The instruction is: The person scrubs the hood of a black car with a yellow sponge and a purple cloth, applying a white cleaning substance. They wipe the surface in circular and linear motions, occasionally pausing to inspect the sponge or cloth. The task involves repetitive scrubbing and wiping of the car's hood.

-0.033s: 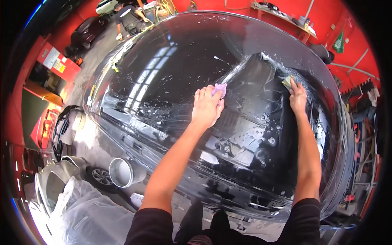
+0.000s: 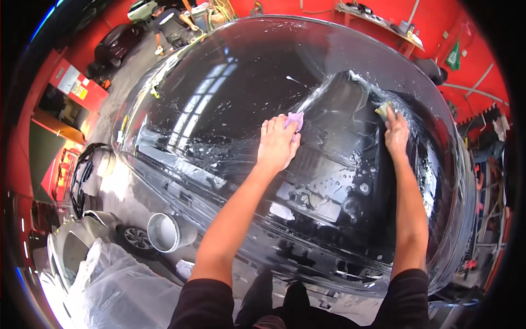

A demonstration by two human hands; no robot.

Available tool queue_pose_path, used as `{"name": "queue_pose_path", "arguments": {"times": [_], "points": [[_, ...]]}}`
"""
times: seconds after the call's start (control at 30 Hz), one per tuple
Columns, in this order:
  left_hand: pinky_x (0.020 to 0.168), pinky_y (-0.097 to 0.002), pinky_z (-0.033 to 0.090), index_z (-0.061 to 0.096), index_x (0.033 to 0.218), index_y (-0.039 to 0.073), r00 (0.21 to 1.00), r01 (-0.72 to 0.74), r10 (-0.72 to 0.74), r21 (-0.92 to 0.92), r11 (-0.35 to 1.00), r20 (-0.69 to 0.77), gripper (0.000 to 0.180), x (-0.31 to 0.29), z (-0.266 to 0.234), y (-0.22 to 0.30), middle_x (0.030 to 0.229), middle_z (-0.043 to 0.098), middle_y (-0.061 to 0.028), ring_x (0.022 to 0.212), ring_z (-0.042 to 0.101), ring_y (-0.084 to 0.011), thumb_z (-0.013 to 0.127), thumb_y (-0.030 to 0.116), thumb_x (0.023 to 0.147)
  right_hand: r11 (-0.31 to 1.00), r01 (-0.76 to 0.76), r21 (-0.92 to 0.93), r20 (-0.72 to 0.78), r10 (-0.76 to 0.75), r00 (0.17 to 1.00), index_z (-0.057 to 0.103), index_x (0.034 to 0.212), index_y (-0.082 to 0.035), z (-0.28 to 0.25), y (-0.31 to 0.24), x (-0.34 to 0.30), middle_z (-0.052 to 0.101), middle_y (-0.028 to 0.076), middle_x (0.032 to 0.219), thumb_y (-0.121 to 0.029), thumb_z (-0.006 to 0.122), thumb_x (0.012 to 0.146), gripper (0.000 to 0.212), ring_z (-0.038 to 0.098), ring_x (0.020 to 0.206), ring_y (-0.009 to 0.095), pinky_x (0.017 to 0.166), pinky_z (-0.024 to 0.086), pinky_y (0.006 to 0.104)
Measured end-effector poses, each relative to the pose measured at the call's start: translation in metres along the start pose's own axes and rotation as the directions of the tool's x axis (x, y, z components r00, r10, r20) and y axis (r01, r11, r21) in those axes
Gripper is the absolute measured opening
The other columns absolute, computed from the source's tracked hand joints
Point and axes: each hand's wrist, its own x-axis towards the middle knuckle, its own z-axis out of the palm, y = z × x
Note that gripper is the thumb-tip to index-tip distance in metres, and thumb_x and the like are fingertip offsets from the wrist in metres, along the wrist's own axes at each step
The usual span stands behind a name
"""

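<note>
A large, glossy dark car panel (image 2: 263, 66), wet and streaked with whitish suds, spreads out in front of me. Near its middle my left hand (image 2: 278, 143) lies against the surface, closed on a crumpled purple cloth (image 2: 295, 119) that pokes out by the thumb. Further right, my right hand (image 2: 396, 134) grips a small yellowish-grey pad (image 2: 382, 111) at its fingertips, pressed to the panel beside a band of white suds (image 2: 372, 88). Which side of the pad touches the panel is hidden.
A grey bucket (image 2: 163, 232) stands low on the left. Beside it is another car under clear plastic sheeting (image 2: 120, 290). At the far left another person (image 2: 174, 27) bends over. A shelf (image 2: 378, 22) with items runs along the red wall; a cluttered rack (image 2: 490, 186) is at right.
My right hand has shifted slightly left with the pad. The left hand and the purple cloth have stayed in place.
</note>
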Motion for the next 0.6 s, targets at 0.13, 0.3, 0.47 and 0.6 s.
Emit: {"name": "queue_pose_path", "arguments": {"times": [0.13,0.3,0.47,0.6], "points": [[0.119,-0.0561,0.036,0.066,0.135,0.011,0.997,0.061,-0.065,0.106,0.993,0.030,0.039,-0.022,-0.014,-0.033,0.142,0.056,-0.0212,0.135,0.052,-0.0387,0.066,0.029,0.100,0.966,0.143,0.216,0.144,-0.176,0.974,0.060,0.154,-0.014,-0.091,-0.079,-0.157,0.055,0.028,0.149,0.006,0.068,0.086,0.071,0.055,0.136,0.046,0.116,0.042,0.0522],[0.118,-0.0560,0.035,0.066,0.137,0.010,0.998,0.030,-0.038,0.149,0.988,0.055,0.041,-0.010,-0.014,-0.009,0.144,0.056,-0.0237,0.136,0.051,-0.0405,0.064,0.030,0.101,0.948,0.213,0.238,0.236,-0.269,0.934,0.061,0.153,-0.012,-0.143,-0.030,-0.202,0.056,0.027,0.150,0.002,0.067,0.083,0.072,0.054,0.138,0.047,0.116,0.042,0.0556],[0.114,-0.0536,0.040,0.071,0.132,0.007,0.999,-0.008,0.009,0.008,1.000,-0.038,0.038,-0.001,0.010,0.000,0.141,0.059,-0.0218,0.131,0.055,-0.0420,0.068,0.028,0.100,1.000,-0.006,0.000,0.052,0.006,0.999,0.062,0.147,-0.019,-0.021,0.047,-0.008,0.065,0.026,0.133,-0.006,0.070,0.089,0.060,0.065,0.114,0.045,0.100,0.052,0.0533],[0.113,-0.0519,0.043,0.072,0.130,0.008,0.999,0.007,-0.005,0.051,0.999,-0.048,0.036,-0.010,-0.001,-0.017,0.139,0.061,-0.0192,0.130,0.057,-0.0407,0.070,0.026,0.098,0.973,0.106,0.206,-0.049,-0.098,0.994,0.061,0.150,-0.017,-0.050,-0.008,-0.096,0.061,0.027,0.137,0.000,0.069,0.088,0.065,0.061,0.119,0.046,0.103,0.050,0.0515]]}}
